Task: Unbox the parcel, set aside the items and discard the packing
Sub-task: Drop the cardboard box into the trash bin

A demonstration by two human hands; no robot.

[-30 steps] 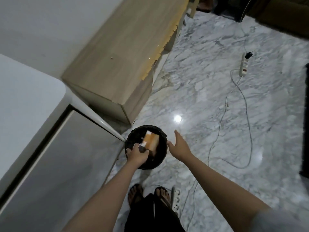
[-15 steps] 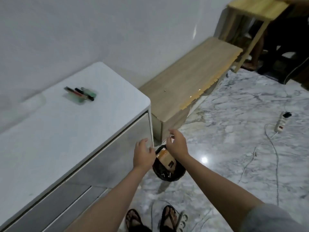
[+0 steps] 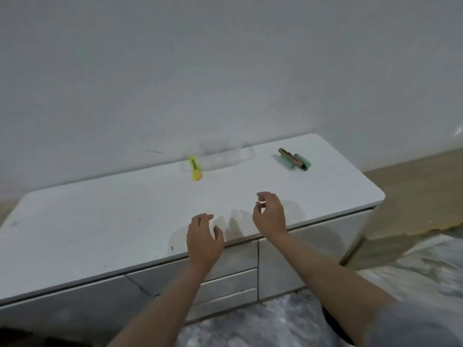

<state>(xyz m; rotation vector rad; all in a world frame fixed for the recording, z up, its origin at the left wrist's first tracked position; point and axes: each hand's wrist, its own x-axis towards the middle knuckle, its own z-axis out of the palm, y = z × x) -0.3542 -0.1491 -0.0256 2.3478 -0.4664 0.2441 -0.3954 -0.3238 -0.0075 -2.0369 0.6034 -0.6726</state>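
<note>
Meanwhile, both of the person's hands hover empty over the front edge of a white cabinet (image 3: pixel 100 221): the left hand (image 3: pixel 204 237), at about 6 o'clock in the frame, has its fingers loosely curled around nothing, and the right hand (image 3: pixel 270 215), just beside it toward 3 o'clock, is likewise slack and holds nothing. No parcel or cardboard box shows anywhere in view, so the packing appears to be off the worktop. Left on the cabinet top are one yellow box cutter (image 3: pixel 195 169) at roughly 12 o'clock from the left hand, one pale, see-through wrapper (image 3: pixel 220 156) touching it on its 2 o'clock side, and one small cluster of set-aside items (image 3: pixel 294 161) toward 1 o'clock, well apart from the cutter. The cluster seems to comprise a mint-green piece and a brown-and-black one, though blur makes the count uncertain. The wrapper is nearly invisible against the white surface and could be overlooked when the packing is cleared. A hasty reach for it could catch the cutter, whose blade cannot be seen as retracted or exposed. The items lie near the cabinet's right end, where a careless sweep might knock them to the floor.
</note>
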